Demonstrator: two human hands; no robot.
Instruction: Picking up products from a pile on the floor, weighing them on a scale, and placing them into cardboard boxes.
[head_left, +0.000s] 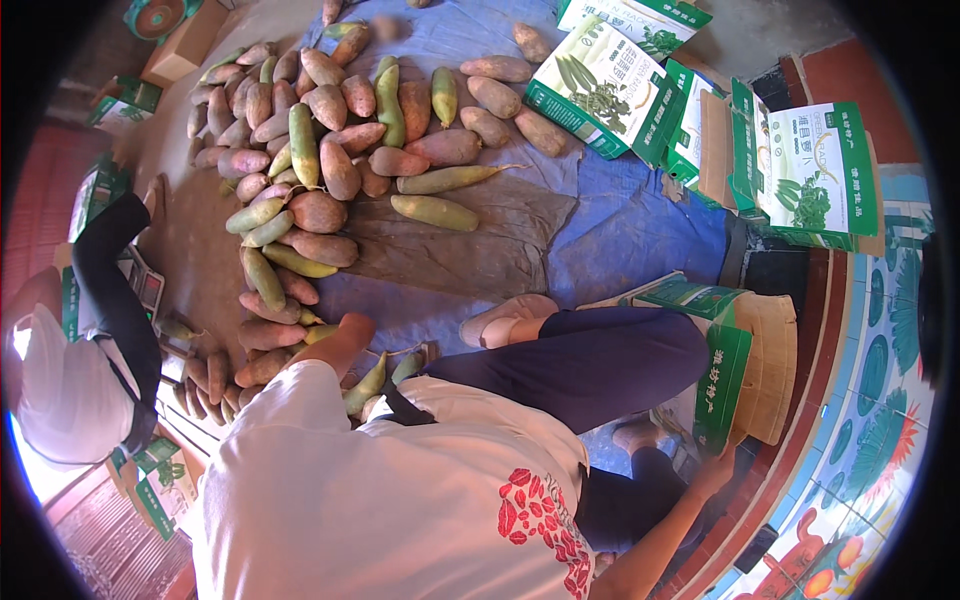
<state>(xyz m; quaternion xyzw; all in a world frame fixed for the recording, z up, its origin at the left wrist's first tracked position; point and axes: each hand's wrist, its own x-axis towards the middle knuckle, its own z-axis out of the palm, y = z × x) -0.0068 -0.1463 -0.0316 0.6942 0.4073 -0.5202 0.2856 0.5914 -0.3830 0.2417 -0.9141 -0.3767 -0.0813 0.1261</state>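
Left-edge glare, fisheye bending, dark corners

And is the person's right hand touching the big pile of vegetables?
No, the right hand is at the lower end of the green flap on a cardboard box, well apart from the pile of vegetables.

At least forty reddish-brown roots (318,211) show, too overlapped for an exact count, and at least a dozen green radishes (304,145) lie among them. Of green-and-white boxes there are at least four at the upper right (605,90), one more, an open box (728,385), at the lower right, and at least four down the left side (158,490), some partly hidden, besides one plain brown carton (187,45). Two shoes (500,318), one right hand (716,470) and one co-worker (75,385) are visible.
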